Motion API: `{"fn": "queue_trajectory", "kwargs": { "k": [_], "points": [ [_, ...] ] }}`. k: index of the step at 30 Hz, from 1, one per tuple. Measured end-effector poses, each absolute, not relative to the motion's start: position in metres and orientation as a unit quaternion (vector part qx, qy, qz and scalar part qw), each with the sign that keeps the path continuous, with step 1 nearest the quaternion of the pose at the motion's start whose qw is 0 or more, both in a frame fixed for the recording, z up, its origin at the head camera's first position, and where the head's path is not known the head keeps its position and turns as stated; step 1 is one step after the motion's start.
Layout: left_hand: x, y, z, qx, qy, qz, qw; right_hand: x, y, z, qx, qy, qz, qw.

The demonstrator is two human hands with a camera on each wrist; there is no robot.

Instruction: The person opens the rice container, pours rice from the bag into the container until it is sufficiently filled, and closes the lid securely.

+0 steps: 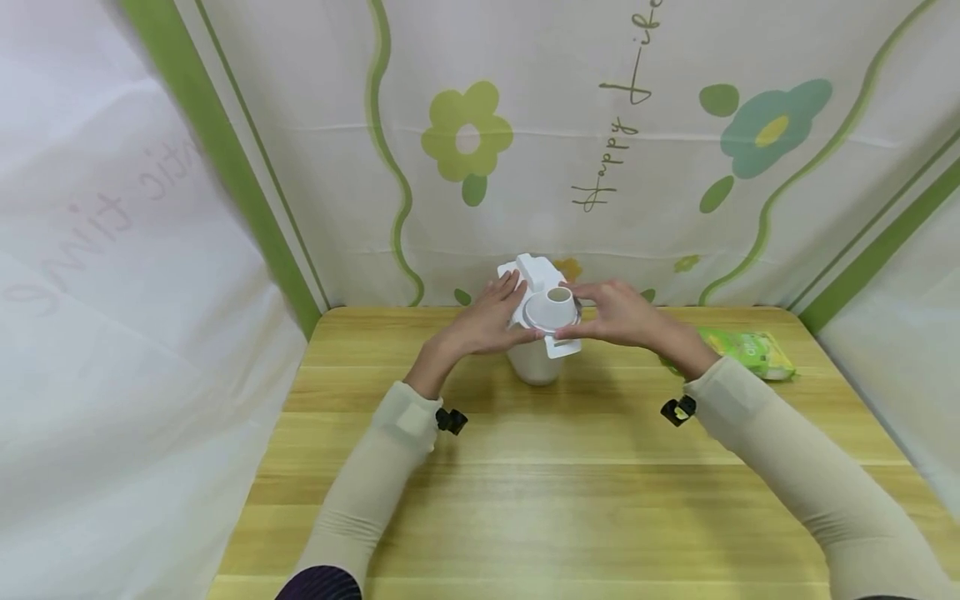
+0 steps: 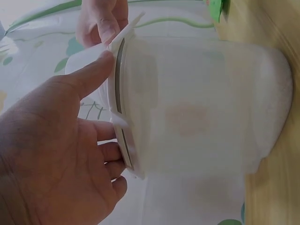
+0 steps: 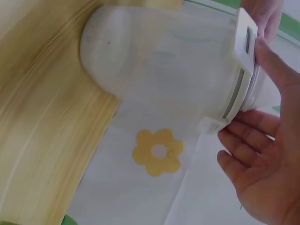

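Yellow wood-grain table; your left hand, right hand: fingers clamped on white plastic lid atop translucent rounded container.

One container, apparently one packet

Head cam: bright, diffuse light, cloth wall at L pale, nearly washed out; soft shadows + faint sheen on tabletop. Wrist cams: dimmer, greyer, low contrast, container hazy w/ soft detail.
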State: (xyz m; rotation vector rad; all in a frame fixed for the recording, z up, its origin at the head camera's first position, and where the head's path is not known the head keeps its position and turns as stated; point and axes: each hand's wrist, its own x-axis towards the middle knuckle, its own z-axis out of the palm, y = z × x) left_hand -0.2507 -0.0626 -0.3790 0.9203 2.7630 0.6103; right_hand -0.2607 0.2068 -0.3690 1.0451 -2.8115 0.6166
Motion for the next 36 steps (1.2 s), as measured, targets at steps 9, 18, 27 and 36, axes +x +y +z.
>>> {"fn": "queue_trajectory", "kwargs": {
  "k": [9, 18, 27, 36],
  "points": [
    [-0.256, -0.069, -0.377, 0.324, 0.916, 0.216, 0.096, -0.249, 0.193, -0.364, 0.31, -0.933, 0.175, 0.051],
    [-0.258, -0.077, -0.374, 0.348, 0.9, 0.235, 0.112, -0.241, 0.18, -0.362, 0.275, -0.948, 0.143, 0.076],
    [-0.261, -0.083, -0.375, 0.361, 0.89, 0.251, 0.121, -0.236, 0.17, -0.366, 0.265, -0.951, 0.117, 0.106],
    [-0.263, -0.085, -0.378, 0.36, 0.887, 0.263, 0.121, -0.235, 0.17, -0.369, 0.272, -0.947, 0.117, 0.122]
  ]
}}
